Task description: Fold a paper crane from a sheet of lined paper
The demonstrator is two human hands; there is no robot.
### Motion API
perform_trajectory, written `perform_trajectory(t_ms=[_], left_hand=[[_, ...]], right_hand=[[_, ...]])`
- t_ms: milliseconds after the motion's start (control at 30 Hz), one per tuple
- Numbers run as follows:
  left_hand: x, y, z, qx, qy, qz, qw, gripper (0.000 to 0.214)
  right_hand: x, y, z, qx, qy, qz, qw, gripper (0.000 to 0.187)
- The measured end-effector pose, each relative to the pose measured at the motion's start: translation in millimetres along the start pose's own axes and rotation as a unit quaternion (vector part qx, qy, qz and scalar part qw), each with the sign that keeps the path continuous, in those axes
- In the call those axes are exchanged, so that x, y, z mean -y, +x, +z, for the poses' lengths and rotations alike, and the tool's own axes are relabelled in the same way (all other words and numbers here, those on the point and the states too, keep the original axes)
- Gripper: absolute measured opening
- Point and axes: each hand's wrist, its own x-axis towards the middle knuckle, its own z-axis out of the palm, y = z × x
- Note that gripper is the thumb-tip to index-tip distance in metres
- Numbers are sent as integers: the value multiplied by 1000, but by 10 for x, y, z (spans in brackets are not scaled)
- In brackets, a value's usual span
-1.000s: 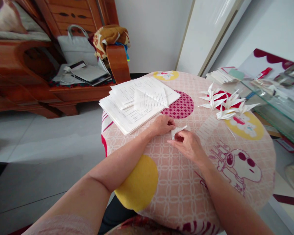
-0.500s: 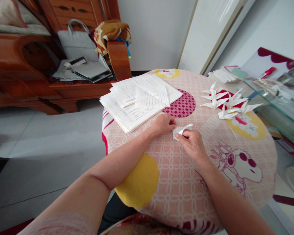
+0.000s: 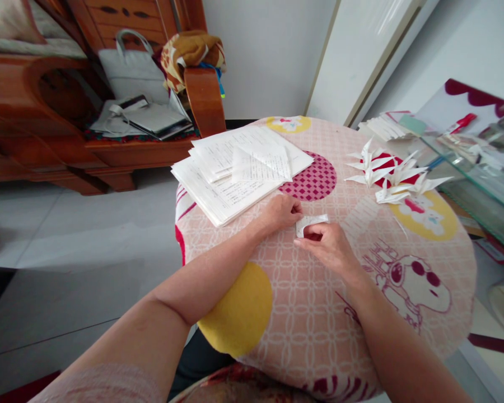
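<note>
A small folded piece of white paper point(image 3: 313, 219) lies between my hands on the cloth-covered round table point(image 3: 294, 313), one flap of it standing up. My left hand point(image 3: 282, 211) is closed at its left corner, the fingertips pinched against the edge and partly hidden. From the right, my right hand point(image 3: 330, 245) has its fingers curled inside the raised flap, with the thumb along the near side. Several folded paper cranes point(image 3: 392, 173) stand at the table's far right.
A stack of written sheets point(image 3: 235, 173) lies beyond my left hand, a loose folded sheet on top. A glass shelf point(image 3: 474, 184) with clutter borders the table's right side. Back left is a wooden bench point(image 3: 138, 151) carrying a grey bag point(image 3: 130, 70) and a brown cloth point(image 3: 193, 56).
My right thumb has come off the paper's face and dropped to its near side. The flap now stands flatter and more open. My left hand has hardly moved.
</note>
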Motion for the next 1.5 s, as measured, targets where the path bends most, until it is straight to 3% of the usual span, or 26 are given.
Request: perform_trajectory(t_ms=[167,300,567,933,1033,1167,1300,1400,1500], left_hand=[[-12,-3,-8,2,0,-5,1000,14],[-11,-5,-13,6,-14,-10,1000,14],[-2,10,-16,14,-12,-6,1000,17],[39,10,-89,25,-65,15,997,17],[15,-2,-112,1,-91,11,996,32],[-69,-67,-186,-21,-204,26,978,59],[-116,-111,-178,-25,-144,107,983,35],[-98,-94,-114,-60,-51,53,995,20],[-73,-72,-73,-57,-13,7,998,17]], right_hand=[[28,-8,18,-9,-61,-3,998,17],[30,3,29,-24,-110,-49,992,25],[-72,64,9,-40,-82,-88,992,37],[-22,76,106,-64,-121,-27,990,38],[2,90,147,-76,-153,-11,985,37],[38,93,181,-76,-175,-12,981,29],[37,75,160,-72,-149,-1,986,26],[-32,64,101,-84,-116,3,990,37],[-112,60,49,-135,-137,22,981,26]])
